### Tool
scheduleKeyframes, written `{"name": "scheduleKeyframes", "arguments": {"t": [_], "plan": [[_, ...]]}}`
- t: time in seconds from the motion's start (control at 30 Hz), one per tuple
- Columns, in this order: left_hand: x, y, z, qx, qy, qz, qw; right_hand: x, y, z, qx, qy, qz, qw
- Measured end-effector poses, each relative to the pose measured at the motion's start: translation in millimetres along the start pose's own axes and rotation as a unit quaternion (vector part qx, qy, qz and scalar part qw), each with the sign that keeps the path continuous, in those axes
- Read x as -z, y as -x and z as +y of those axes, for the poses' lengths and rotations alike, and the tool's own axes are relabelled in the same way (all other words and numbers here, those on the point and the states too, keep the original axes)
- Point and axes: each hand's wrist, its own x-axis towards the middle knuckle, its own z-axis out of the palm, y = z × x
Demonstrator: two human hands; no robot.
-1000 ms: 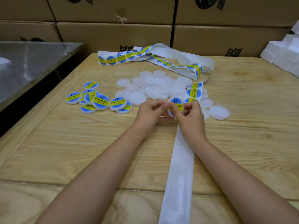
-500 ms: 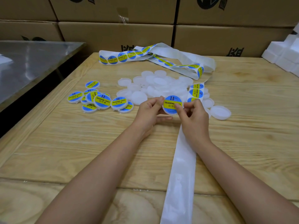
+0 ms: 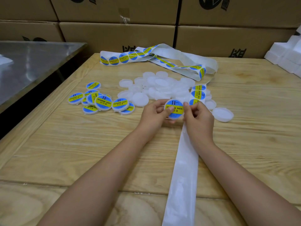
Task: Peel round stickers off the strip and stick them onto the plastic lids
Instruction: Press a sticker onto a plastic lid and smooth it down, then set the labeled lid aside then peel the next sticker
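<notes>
A white lid point(image 3: 175, 110) with a round blue and yellow sticker on it is held above the wooden table point(image 3: 81, 144). My left hand point(image 3: 154, 114) grips its left edge, thumb pressed on the sticker. My right hand point(image 3: 197, 118) pinches its right edge. The sticker strip point(image 3: 198, 93) runs from behind my right hand to the back; its bare white backing point(image 3: 182, 176) trails toward me. A pile of plain white lids point(image 3: 161, 88) lies just beyond my hands. Several stickered lids point(image 3: 102, 101) lie to the left.
One plain lid point(image 3: 222, 114) lies alone to the right of my hands. Cardboard boxes point(image 3: 117, 35) wall off the back. A steel table point(image 3: 32, 62) stands at the left across a dark gap. White foam blocks point(image 3: 288, 57) sit at the far right.
The sticker went onto the lid and the lid turned face-up. Both hands lifted it slightly; my left thumb now presses on the sticker.
</notes>
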Motion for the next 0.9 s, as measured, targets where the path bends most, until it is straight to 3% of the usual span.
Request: {"name": "scheduleKeyframes", "arguments": {"t": [0.13, 0.23, 0.33, 0.47, 0.9], "plan": [[9.8, -3.9, 8.2, -0.087, -0.075, 0.104, 0.988, 1.1, -2.3, -3.1, 0.018, -0.007, 0.032, 0.999], [35.4, -10.3, 13.0, -0.188, -0.226, 0.244, 0.924, 3.2, -8.0, 0.9, -0.022, -0.014, 0.051, 0.998], [67.5, -17.4, 18.1, -0.212, -0.279, 0.336, 0.874, 4.4, -11.9, 6.1, -0.067, -0.017, 0.055, 0.996], [98.1, -24.6, 17.3, -0.154, -0.33, 0.392, 0.845, 5.3, -12.9, 7.7, -0.091, -0.023, 0.061, 0.994], [115.2, -30.1, 12.3, -0.016, -0.474, 0.427, 0.77, 5.4, -12.3, 6.8, -0.108, -0.032, 0.052, 0.992]]}}
